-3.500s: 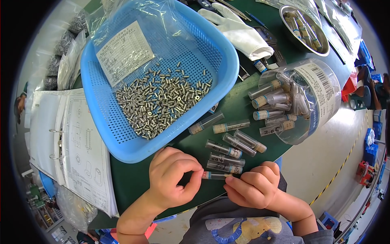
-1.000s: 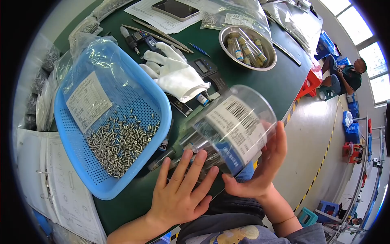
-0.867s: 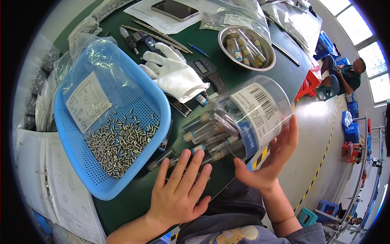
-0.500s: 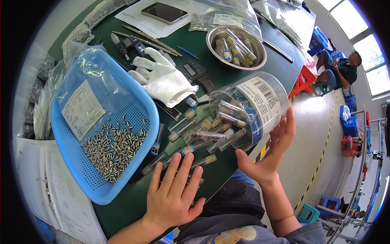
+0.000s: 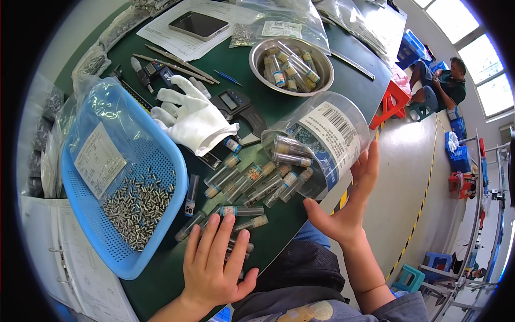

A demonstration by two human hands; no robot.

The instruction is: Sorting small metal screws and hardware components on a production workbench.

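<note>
In the head view a clear plastic jar [image 5: 322, 142] with a white barcode label lies tipped on its side at the edge of the green table [image 5: 279, 112], mouth toward the blue basket [image 5: 161, 161], with small capped vials [image 5: 252, 182] spilling from it. The right hand [image 5: 348, 206] is spread open, fingers against the jar's underside. The left hand [image 5: 212, 263] lies flat, fingers splayed, over the vials nearest the jar's mouth, gripping nothing.

clear glossy plastic jar [image 5: 322, 140], shiny metal bowl [image 5: 257, 58], matt green table [image 5: 279, 107].
</note>
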